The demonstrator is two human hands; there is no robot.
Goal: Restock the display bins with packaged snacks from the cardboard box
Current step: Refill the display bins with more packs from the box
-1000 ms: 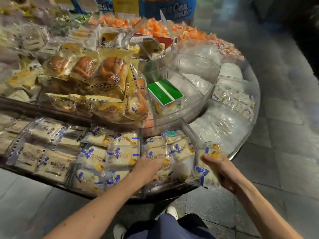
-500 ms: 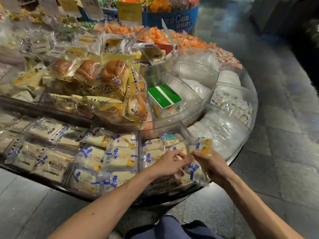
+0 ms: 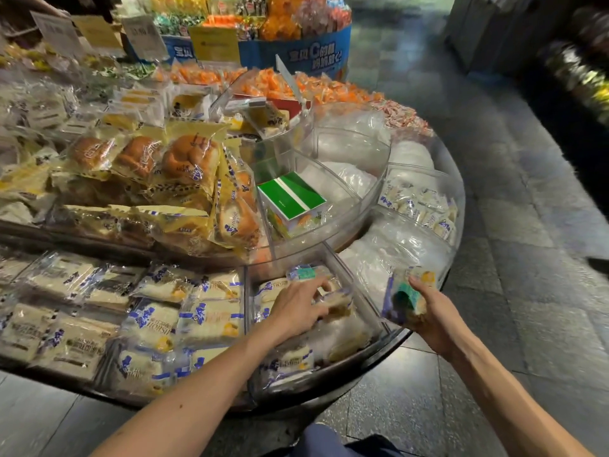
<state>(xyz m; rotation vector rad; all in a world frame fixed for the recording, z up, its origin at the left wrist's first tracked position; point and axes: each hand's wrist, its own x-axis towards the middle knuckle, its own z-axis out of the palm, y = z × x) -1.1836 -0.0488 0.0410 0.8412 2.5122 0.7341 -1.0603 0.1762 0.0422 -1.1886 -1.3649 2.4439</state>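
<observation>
Head view: the step now is putting snack packs into the clear bin [image 3: 357,288] at the front of the round stand. The left hand [image 3: 301,308] is down in this bin. Its fingers are bent over the top of a cake pack [image 3: 334,303] that lies on the pile, and I cannot tell if it pinches the pack or only pushes it flat. The right hand [image 3: 431,319] holds 1 more snack pack [image 3: 403,296], with the thumb on top and the fingers curled under it. That pack hangs just past the bin's right wall, over the part with the white bags [image 3: 389,255], so it is not yet in the bin. I think the next move is to bring it left over the wall and lay it in a free spot, so the left hand should make room. The bin looks quite full, so the pack could slide off the pile. The cardboard box is not in view. Near by are a green box [image 3: 291,196] in the upper ring, buns in yellow bags [image 3: 188,159], orange snacks [image 3: 263,84] and price signs [image 3: 214,44] at the back.
</observation>
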